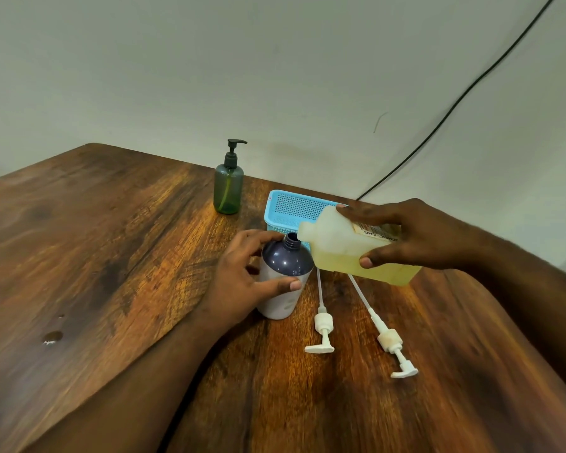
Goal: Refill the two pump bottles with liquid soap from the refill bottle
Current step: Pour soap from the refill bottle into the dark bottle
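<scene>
A dark-topped, pale-bodied pump bottle (286,276) stands upright on the wooden table (111,256) with its neck uncapped. My left hand (242,276) wraps around its side. My right hand (419,237) holds the translucent refill bottle (343,250) tipped almost flat, yellow soap pooled along its lower side, its open mouth just right of and touching near the pump bottle's neck. No stream of soap is visible. A green pump bottle (228,188) with a black pump stands further back. Two white pump heads (322,325) (389,341) with long tubes lie on the table in front.
A light blue plastic basket (291,207) sits behind the bottles, partly hidden by the refill bottle. A black cable (455,103) runs down the wall to the table's back edge. A few small wet drops (53,336) mark the table at the left.
</scene>
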A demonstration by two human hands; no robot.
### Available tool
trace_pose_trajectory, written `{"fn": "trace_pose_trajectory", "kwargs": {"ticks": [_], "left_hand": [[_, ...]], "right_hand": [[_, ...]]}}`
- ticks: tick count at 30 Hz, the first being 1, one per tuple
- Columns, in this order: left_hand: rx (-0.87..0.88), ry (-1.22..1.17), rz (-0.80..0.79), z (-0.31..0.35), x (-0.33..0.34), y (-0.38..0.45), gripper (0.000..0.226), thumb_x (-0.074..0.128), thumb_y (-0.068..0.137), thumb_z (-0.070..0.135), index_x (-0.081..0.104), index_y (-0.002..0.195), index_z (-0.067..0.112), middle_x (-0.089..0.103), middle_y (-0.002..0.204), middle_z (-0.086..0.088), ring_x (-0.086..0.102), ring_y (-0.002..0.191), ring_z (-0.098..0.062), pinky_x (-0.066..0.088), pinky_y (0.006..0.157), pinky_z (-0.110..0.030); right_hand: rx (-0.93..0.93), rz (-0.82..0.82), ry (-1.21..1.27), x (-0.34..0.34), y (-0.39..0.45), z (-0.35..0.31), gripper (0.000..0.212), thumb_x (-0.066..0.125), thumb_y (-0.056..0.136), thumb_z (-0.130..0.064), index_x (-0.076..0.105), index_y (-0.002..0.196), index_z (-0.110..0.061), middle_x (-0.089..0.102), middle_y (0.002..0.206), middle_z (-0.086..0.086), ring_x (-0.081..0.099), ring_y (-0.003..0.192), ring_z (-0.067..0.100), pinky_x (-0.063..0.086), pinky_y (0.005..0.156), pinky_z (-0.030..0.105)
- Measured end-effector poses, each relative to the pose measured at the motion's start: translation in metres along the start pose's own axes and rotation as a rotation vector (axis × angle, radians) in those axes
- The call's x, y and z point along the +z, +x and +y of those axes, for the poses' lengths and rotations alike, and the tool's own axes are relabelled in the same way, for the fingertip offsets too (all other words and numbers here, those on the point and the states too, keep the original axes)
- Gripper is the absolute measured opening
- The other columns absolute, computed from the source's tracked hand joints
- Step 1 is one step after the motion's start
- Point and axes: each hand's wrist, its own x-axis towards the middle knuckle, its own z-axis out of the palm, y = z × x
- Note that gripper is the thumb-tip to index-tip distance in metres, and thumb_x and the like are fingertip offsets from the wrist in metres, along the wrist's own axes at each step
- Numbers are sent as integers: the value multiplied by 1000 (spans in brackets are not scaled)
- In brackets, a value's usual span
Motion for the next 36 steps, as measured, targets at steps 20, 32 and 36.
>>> {"fn": "trace_pose_trajectory", "kwargs": {"ticks": [20, 32, 36], "left_hand": [[-41, -162, -86, 0, -12, 3, 68, 83, 59, 34, 61, 122, 27, 60, 124, 15, 56, 109, 11, 50, 83, -9], [-42, -139, -86, -5, -12, 3, 75, 89, 58, 40, 61, 126, 27, 60, 126, 16, 58, 113, 2, 52, 87, -20], [-44, -130, -86, -4, -12, 3, 67, 86, 63, 29, 60, 125, 28, 59, 126, 18, 56, 111, 7, 51, 87, -16]], "right_hand": [[-15, -21, 26, -2, 1, 3, 79, 64, 71, -61, 21, 137, -57, 35, 150, -7, 52, 111, 10, 51, 73, 9], [-6, -7, -10, -2, 3, 2, 79, 64, 72, -54, 22, 139, -52, 37, 149, -7, 53, 109, 12, 49, 73, 6], [-10, -11, -27, -3, 4, 2, 79, 64, 72, -55, 21, 139, -53, 37, 149, -7, 54, 111, 13, 51, 74, 8]]}}
